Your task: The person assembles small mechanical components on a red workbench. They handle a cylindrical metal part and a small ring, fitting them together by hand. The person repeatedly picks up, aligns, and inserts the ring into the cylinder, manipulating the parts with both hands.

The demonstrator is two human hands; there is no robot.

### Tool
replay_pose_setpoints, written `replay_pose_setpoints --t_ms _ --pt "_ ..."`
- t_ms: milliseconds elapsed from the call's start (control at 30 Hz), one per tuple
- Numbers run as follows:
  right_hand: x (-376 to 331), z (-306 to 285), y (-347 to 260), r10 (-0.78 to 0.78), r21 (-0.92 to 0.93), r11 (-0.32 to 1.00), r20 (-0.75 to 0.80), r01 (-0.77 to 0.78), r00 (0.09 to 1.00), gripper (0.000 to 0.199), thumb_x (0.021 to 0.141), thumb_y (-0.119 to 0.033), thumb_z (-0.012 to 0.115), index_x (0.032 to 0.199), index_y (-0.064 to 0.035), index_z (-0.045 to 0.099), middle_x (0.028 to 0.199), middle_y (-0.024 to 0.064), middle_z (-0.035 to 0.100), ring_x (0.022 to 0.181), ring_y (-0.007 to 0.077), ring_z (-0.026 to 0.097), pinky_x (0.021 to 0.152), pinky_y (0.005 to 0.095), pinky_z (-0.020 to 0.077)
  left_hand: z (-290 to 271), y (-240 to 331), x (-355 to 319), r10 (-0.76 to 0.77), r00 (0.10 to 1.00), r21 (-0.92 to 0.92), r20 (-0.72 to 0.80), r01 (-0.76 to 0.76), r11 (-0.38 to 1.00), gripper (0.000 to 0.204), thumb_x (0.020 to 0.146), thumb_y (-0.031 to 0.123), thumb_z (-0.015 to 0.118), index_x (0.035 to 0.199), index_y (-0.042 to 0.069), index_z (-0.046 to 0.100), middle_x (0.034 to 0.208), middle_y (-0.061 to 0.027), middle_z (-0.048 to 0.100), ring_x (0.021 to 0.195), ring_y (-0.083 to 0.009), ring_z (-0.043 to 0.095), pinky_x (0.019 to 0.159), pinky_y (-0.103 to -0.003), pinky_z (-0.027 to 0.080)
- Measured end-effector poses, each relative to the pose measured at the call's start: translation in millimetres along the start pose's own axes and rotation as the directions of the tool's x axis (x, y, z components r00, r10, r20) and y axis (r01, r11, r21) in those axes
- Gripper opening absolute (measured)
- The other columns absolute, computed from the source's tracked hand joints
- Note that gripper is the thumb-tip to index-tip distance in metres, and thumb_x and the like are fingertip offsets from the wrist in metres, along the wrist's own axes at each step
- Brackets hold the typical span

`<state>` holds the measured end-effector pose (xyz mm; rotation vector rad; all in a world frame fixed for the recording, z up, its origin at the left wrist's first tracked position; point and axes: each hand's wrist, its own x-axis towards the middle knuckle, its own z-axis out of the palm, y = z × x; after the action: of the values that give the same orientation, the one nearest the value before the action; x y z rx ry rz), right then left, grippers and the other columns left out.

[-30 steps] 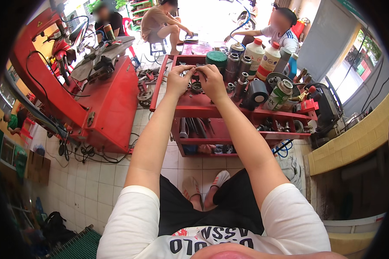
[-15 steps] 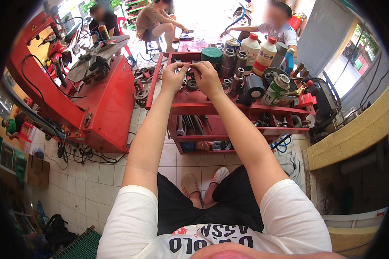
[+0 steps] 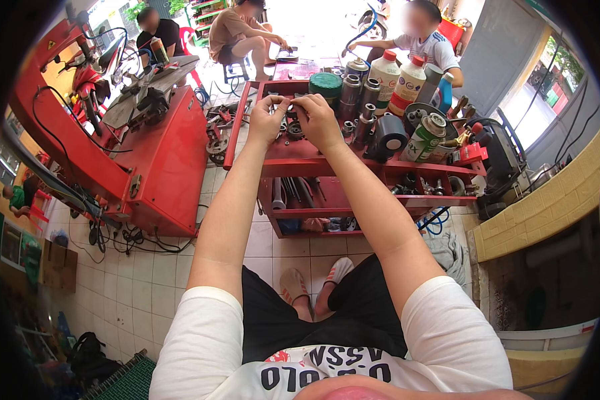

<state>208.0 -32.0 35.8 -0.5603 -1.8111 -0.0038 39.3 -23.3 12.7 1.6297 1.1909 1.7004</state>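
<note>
Both of my hands meet above the top tray of a red tool cart (image 3: pixel 300 159), with the arms stretched out. My left hand (image 3: pixel 267 120) is closed, thumb and fingers pinched together. Close beside it, my right hand (image 3: pixel 318 122) has its fingers curled in, also in a pinch. What lies between the fingertips is too small and too covered to make out. Under the hands, small metal parts (image 3: pixel 293 131) show in the tray. A green round tub (image 3: pixel 326 84) stands just beyond, and tall metal sockets (image 3: pixel 351 97) are right of my right hand.
On the cart's right are white bottles with red caps (image 3: pixel 408 85), a black cylinder (image 3: pixel 387 139) and a green-white spray can (image 3: pixel 426 140). A big red machine (image 3: pixel 157 167) stands left, cables on the floor. Beyond the cart, several people sit, one in brown (image 3: pixel 230 33).
My hands stay in almost the same place, the fingers shifting slightly. Behind, the person in black at left lifts their head, and the person at right shifts a little.
</note>
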Motion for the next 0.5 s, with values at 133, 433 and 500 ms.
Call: replay_pose_setpoints --t_ms 133,433,500 --pt "0.0 -0.6 1.5 0.012 -0.01 1.0 0.008 -0.012 1.0 0.019 0.086 0.003 0.069 0.104 -0.0042 0.071 0.096 0.012 0.07 0.092 0.0326 0.065 0.081 0.0414 0.0545 1.7 5.8 -1.9 0.051 0.999 -0.04 0.009 -0.05 0.998 0.019 0.095 0.021 0.076 0.101 0.002 0.076 0.097 -0.0055 0.076 0.091 -0.0123 0.067 0.083 -0.028 0.051" --pt "-1.1 0.4 2.9 0.026 -0.013 1.0 0.006 -0.026 1.0 0.018 0.087 0.002 0.069 0.104 -0.0036 0.071 0.096 0.0128 0.07 0.092 0.0333 0.066 0.081 0.0417 0.0543 0.9 7.2 -3.2 0.008 1.0 -0.103 0.017 -0.007 0.995 0.016 0.094 0.015 0.077 0.106 0.005 0.078 0.1 -0.0042 0.077 0.093 -0.0108 0.067 0.082 -0.028 0.051" --pt "-1.4 0.6 3.4 0.033 -0.013 0.999 0.004 -0.033 0.999 0.018 0.087 0.002 0.07 0.104 -0.0035 0.071 0.096 0.013 0.07 0.092 0.0334 0.066 0.081 0.0417 0.0543 1.5 5.6 -2.7 -0.012 1.0 -0.128 0.016 0.014 0.992 0.017 0.093 0.015 0.078 0.107 0.007 0.079 0.101 -0.0041 0.077 0.093 -0.0103 0.067 0.082 -0.027 0.051"
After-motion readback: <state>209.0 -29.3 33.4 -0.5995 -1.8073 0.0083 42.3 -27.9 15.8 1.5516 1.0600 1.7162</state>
